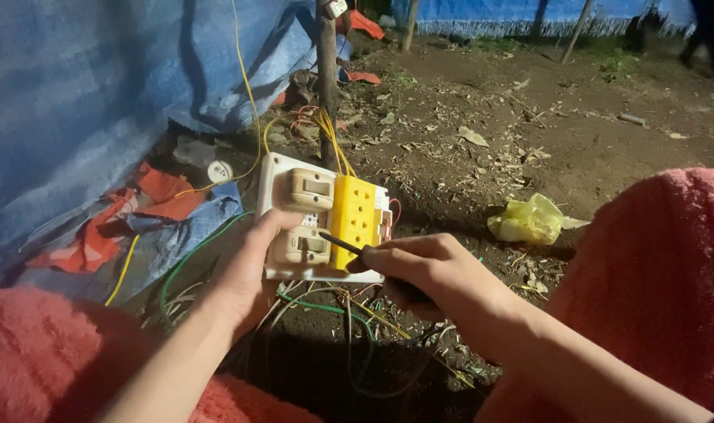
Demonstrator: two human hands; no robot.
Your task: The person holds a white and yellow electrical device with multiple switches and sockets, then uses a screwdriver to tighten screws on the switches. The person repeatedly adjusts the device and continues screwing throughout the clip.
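Note:
My left hand (243,270) grips the lower left edge of a white electrical board (272,182) and holds it tilted above the dirt. The board carries two beige switches (310,188) and a yellow socket block (354,219). My right hand (427,270) holds a thin dark screwdriver (341,244), its tip resting between the lower beige switch and the yellow block. Yellow wires (332,133) rise from the board's top; green and white wires (326,309) hang beneath it.
A blue tarp wall (83,94) stands at left, with red and blue cloth (157,207) at its foot. A wooden post (327,70) rises behind the board. A crumpled yellow plastic bag (528,221) lies on the dirt ground at right. Pink fuzzy fabric covers my knees (654,282).

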